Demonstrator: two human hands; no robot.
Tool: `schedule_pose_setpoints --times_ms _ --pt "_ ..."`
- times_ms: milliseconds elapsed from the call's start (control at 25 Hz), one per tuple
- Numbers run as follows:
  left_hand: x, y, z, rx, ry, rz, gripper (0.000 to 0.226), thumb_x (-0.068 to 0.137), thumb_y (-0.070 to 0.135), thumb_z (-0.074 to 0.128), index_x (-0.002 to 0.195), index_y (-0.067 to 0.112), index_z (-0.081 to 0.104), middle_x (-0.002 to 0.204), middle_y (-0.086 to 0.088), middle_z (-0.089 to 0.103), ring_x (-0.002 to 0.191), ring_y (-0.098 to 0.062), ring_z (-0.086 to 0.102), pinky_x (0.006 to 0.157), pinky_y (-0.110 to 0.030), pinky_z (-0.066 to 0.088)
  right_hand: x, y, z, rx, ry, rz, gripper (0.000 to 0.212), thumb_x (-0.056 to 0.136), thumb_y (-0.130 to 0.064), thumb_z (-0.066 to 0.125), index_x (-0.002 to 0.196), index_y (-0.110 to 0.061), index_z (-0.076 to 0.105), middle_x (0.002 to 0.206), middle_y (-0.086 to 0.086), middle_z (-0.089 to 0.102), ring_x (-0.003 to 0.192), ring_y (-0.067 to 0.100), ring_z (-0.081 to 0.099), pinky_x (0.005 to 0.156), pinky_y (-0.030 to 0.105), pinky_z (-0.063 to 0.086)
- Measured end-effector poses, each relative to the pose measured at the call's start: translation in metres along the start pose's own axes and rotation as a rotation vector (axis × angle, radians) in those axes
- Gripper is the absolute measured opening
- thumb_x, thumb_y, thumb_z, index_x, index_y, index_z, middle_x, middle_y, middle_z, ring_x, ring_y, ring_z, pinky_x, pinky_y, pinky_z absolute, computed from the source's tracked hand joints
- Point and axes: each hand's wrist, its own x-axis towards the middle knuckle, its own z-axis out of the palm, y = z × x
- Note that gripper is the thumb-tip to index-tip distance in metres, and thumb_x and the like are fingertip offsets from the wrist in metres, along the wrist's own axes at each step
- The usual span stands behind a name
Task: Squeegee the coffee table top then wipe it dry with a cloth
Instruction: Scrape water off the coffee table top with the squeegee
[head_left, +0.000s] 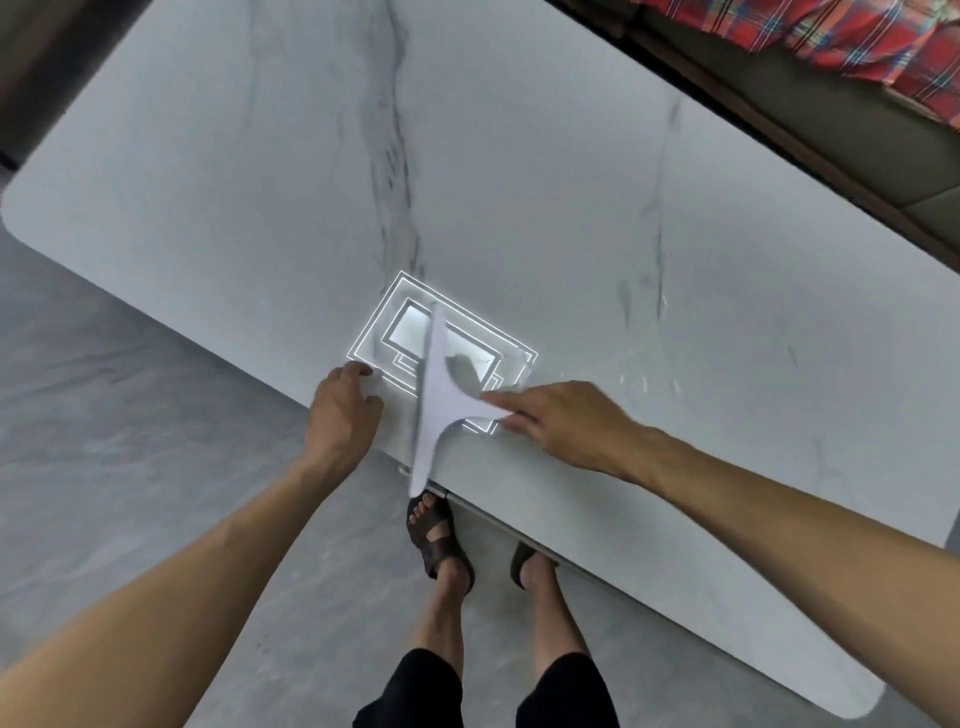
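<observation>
One squeegee (434, 395), two hands (343, 410) (561, 421), one table (519, 182)

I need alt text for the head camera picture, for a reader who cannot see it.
A person's right hand holds a white T-shaped squeegee on a pale grey marble-patterned coffee table top, seen from above. The left hand rests at the table's near edge; feet in dark sandals stand on the grey floor.

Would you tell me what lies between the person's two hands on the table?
In the head view, the white T-shaped squeegee lies between the left hand and the right hand, its blade crossing the near edge of the white marble table top.
</observation>
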Motion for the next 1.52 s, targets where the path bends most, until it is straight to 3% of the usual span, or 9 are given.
schedule_pose_setpoints --times_ms 120,200,440,560,680,920,1040,1240,1520 --pt "-0.003 -0.012 -0.002 0.066 0.028 0.026 0.049 0.080 -0.002 0.049 0.129 0.002 0.048 0.128 -0.020 0.054 0.119 -0.037 0.048 0.097 -0.042 0.040 0.046 -0.045 0.032 -0.092 -0.127 -0.202 0.040 0.100 -0.044 0.037 0.140 -0.047 0.037 0.109 0.006 0.068 0.096 0.029 0.063 0.067 0.034 0.039" --pt "-0.007 -0.016 0.000 0.106 0.014 0.090 0.051 0.076 -0.005 0.049 0.126 -0.001 0.047 0.124 -0.021 0.054 0.117 -0.037 0.048 0.098 -0.042 0.040 0.054 -0.048 0.040 -0.084 -0.127 -0.181 0.039 0.100 -0.044 0.036 0.139 -0.048 0.038 0.107 0.009 0.068 0.094 0.031 0.064 0.068 0.036 0.040" --pt "-0.015 0.013 0.026 0.258 -0.209 0.223 0.054 0.073 0.002 0.054 0.126 -0.001 0.046 0.124 -0.015 0.044 0.114 -0.032 0.044 0.100 -0.039 0.040 -0.025 0.046 0.028 -0.008 0.015 0.186 0.040 0.099 -0.047 0.033 0.138 -0.057 0.035 0.133 -0.002 0.062 0.115 0.028 0.059 0.088 0.039 0.046" --pt "-0.018 0.035 0.043 0.270 -0.334 0.191 0.053 0.076 0.006 0.052 0.129 0.003 0.045 0.129 -0.014 0.039 0.118 -0.033 0.039 0.099 -0.041 0.042 -0.095 0.099 0.024 -0.015 0.076 0.379 0.040 0.100 -0.045 0.033 0.138 -0.057 0.036 0.126 -0.004 0.066 0.109 0.027 0.062 0.082 0.038 0.051" --pt "-0.018 0.040 0.039 0.180 -0.263 0.111 0.045 0.080 0.009 0.051 0.125 0.009 0.049 0.124 -0.010 0.050 0.114 -0.030 0.048 0.089 -0.039 0.045 -0.130 0.112 0.024 -0.010 0.115 0.440 0.039 0.100 -0.049 0.031 0.138 -0.057 0.035 0.120 -0.007 0.069 0.103 0.024 0.065 0.076 0.036 0.052" --pt "-0.011 -0.006 -0.019 -0.170 0.149 -0.208 0.020 0.089 0.015 0.052 0.107 0.017 0.060 0.093 -0.002 0.065 0.088 -0.028 0.063 0.073 -0.035 0.051 0.004 0.006 0.004 0.023 0.077 0.049 0.041 0.095 -0.056 0.028 0.136 -0.056 0.030 0.122 -0.008 0.067 0.107 0.024 0.063 0.082 0.038 0.049" --pt "0.003 -0.050 -0.055 -0.171 0.307 -0.359 0.020 0.093 0.017 0.047 0.108 0.017 0.061 0.098 -0.007 0.068 0.092 -0.031 0.063 0.073 -0.031 0.043 0.098 -0.072 0.008 0.014 0.002 -0.105 0.040 0.097 -0.052 0.029 0.137 -0.054 0.035 0.131 -0.002 0.063 0.116 0.028 0.058 0.085 0.040 0.044" --pt "0.020 -0.117 -0.098 -0.186 0.295 -0.445 0.042 0.086 0.007 0.049 0.128 0.012 0.051 0.131 -0.013 0.059 0.119 -0.033 0.055 0.096 -0.036 0.042 0.208 -0.172 0.016 -0.044 -0.015 -0.264 0.040 0.099 -0.050 0.028 0.138 -0.053 0.039 0.131 0.006 0.061 0.112 0.032 0.059 0.083 0.039 0.042" --pt "0.024 -0.129 -0.103 -0.158 0.267 -0.393 0.047 0.088 0.009 0.053 0.134 0.013 0.045 0.130 -0.014 0.058 0.099 -0.031 0.058 0.075 -0.031 0.040 0.252 -0.182 0.003 -0.047 0.097 -0.184 0.037 0.100 -0.041 0.032 0.133 -0.043 0.049 0.119 0.011 0.066 0.105 0.037 0.061 0.078 0.039 0.044"
